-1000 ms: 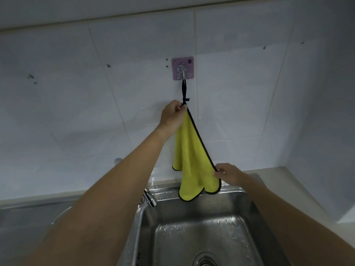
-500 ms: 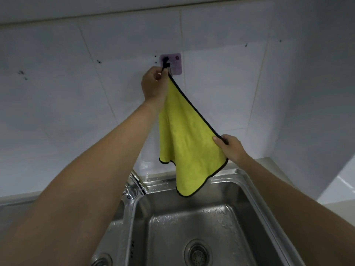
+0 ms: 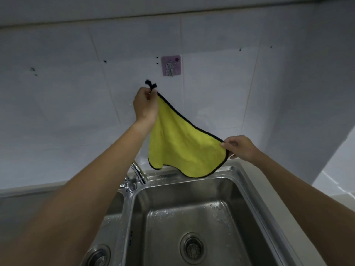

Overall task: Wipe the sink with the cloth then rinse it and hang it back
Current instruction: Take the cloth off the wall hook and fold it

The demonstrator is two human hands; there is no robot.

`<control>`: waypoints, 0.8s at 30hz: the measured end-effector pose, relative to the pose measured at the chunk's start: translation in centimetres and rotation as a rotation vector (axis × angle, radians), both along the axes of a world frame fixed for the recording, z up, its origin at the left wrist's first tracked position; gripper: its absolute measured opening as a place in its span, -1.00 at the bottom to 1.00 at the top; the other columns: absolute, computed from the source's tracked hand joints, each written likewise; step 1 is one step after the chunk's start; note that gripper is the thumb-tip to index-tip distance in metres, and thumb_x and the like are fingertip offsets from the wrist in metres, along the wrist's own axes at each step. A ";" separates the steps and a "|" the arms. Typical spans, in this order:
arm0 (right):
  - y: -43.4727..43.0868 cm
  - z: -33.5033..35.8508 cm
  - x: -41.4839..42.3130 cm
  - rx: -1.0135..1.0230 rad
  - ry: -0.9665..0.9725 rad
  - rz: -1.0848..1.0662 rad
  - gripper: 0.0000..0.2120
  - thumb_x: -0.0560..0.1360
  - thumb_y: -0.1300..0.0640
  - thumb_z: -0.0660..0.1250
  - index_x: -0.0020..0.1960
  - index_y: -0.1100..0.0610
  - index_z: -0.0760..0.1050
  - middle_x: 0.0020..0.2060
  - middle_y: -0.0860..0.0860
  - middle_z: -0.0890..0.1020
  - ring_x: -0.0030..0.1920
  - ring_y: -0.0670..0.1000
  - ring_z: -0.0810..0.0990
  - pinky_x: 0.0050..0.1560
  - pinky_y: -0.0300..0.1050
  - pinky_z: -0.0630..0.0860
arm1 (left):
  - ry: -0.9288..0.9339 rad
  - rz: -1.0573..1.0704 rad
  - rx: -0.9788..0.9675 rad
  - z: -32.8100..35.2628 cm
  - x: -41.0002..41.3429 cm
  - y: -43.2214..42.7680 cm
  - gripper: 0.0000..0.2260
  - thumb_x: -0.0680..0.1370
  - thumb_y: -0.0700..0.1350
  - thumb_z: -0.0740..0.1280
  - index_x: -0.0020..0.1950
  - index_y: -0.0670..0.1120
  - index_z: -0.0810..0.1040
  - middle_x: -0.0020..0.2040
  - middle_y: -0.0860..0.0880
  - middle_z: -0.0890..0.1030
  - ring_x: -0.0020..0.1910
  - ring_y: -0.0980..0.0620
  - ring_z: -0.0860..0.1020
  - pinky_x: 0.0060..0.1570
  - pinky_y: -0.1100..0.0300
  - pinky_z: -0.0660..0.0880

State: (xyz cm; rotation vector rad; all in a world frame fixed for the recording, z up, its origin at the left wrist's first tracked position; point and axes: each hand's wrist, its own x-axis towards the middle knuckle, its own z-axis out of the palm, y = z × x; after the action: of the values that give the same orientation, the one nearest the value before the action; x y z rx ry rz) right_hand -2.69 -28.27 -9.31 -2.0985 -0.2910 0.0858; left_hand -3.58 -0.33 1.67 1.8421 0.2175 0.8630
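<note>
A yellow cloth (image 3: 180, 139) with black edging hangs spread between my two hands above the steel sink (image 3: 192, 223). My left hand (image 3: 145, 106) grips its top corner, and the black hanging loop (image 3: 150, 85) sticks up free above my fist. My right hand (image 3: 240, 147) pinches the cloth's right edge, lower and near the sink's back rim. The pink adhesive wall hook (image 3: 171, 65) is bare, up and to the right of the loop.
A chrome tap (image 3: 138, 172) stands at the sink's back left, under my left forearm. The right basin has a drain (image 3: 192, 247) and water drops; a second drain (image 3: 99, 256) shows at the lower left. White tiled wall behind, countertop (image 3: 324, 181) at right.
The loop has come off the hook. My left hand moved down and left of the hook with the corner, and my right hand pulled the edge out to the right, spreading the cloth.
</note>
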 end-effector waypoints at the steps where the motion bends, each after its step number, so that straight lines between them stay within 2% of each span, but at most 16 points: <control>1: 0.0 0.4 -0.4 0.021 0.001 0.005 -0.85 0.51 0.15 0.35 -0.24 0.11 0.57 -0.41 0.01 0.59 -0.41 -0.06 0.59 -0.38 -0.26 0.57 | 0.058 -0.024 -0.041 -0.4 -0.3 0.3 -0.87 0.60 -0.09 0.20 -0.07 -0.13 0.44 -0.27 0.08 0.42 -0.17 0.05 0.43 -0.21 0.24 0.35; 4: 0.0 1.6 -1.8 0.122 0.010 0.025 -0.85 0.53 0.16 0.33 -0.16 0.19 0.60 -0.39 0.05 0.61 -0.42 -0.08 0.58 -0.36 -0.24 0.59 | 0.171 -0.111 -0.131 -2.0 -1.7 0.7 -0.86 0.60 -0.05 0.21 -0.05 -0.10 0.44 -0.14 -0.05 0.52 -0.09 -0.06 0.52 0.01 0.03 0.52; 7: 0.6 2.6 -3.4 0.165 0.063 0.065 -0.84 0.52 0.14 0.34 -0.11 0.22 0.63 -0.37 0.07 0.62 -0.42 -0.06 0.59 -0.35 -0.26 0.59 | 0.218 -0.126 -0.181 -3.8 -4.0 -0.3 -0.88 0.58 -0.05 0.25 -0.09 -0.09 0.45 -0.06 -0.15 0.57 -0.07 -0.17 0.59 0.02 -0.15 0.57; 10: 1.9 3.2 -5.0 0.164 0.118 0.098 -0.86 0.51 0.16 0.36 -0.12 0.23 0.63 -0.37 0.07 0.63 -0.48 -0.10 0.58 -0.37 -0.30 0.57 | 0.250 -0.200 -0.200 -5.7 -6.7 -2.7 -0.88 0.58 -0.11 0.26 -0.16 -0.06 0.44 -0.07 -0.23 0.58 -0.17 -0.19 0.58 -0.15 -0.08 0.61; 12: 2.8 3.5 -6.0 0.198 0.131 0.106 -0.84 0.52 0.17 0.34 -0.08 0.27 0.62 -0.32 0.11 0.64 -0.47 -0.08 0.59 -0.35 -0.30 0.58 | 0.274 -0.295 -0.187 -7.2 -8.7 -4.5 -0.87 0.59 -0.13 0.26 -0.17 -0.06 0.45 -0.14 -0.18 0.57 -0.19 -0.15 0.56 -0.22 -0.09 0.61; 14: 3.7 3.4 -7.0 0.227 0.139 0.126 -0.83 0.54 0.19 0.31 -0.05 0.28 0.62 -0.28 0.13 0.66 -0.42 -0.06 0.62 -0.33 -0.29 0.59 | 0.291 -0.373 -0.201 -8.8 -10.7 -6.0 -0.89 0.59 -0.15 0.26 -0.13 -0.10 0.46 -0.14 -0.13 0.57 -0.16 -0.11 0.57 -0.22 -0.11 0.62; 19: 5.0 3.0 -9.0 0.296 0.161 0.142 -0.82 0.57 0.25 0.24 -0.02 0.30 0.59 -0.22 0.14 0.65 -0.33 -0.04 0.65 -0.25 -0.27 0.61 | 0.262 -0.466 -0.316 -10.8 -13.5 -8.1 -0.92 0.58 -0.19 0.27 -0.02 -0.21 0.48 -0.11 -0.11 0.61 -0.22 0.04 0.62 -0.31 0.18 0.61; 21: 5.0 3.0 -9.6 0.307 0.204 0.201 -0.79 0.58 0.31 0.17 0.03 0.30 0.58 -0.20 0.14 0.66 -0.28 -0.06 0.67 -0.19 -0.27 0.61 | 0.239 -0.462 -0.325 -11.0 -13.9 -8.4 -0.89 0.56 -0.20 0.31 0.02 -0.22 0.50 -0.12 -0.06 0.61 -0.27 0.12 0.62 -0.30 0.20 0.61; 24: 4.9 3.1 -10.4 0.316 0.277 0.277 -0.70 0.53 0.46 0.11 0.08 0.25 0.55 -0.19 0.12 0.63 -0.21 -0.03 0.65 -0.14 -0.26 0.62 | 0.233 -0.451 -0.273 -11.1 -14.8 -8.5 -0.77 0.46 -0.22 0.44 0.08 -0.18 0.51 -0.10 0.02 0.63 -0.20 0.13 0.62 -0.21 0.29 0.57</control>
State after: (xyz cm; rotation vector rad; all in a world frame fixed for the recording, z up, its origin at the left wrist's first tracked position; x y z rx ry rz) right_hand -13.11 -23.33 -6.22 -1.6984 -0.3974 0.4618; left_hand -18.42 -8.86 -9.44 1.6403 0.0545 0.2903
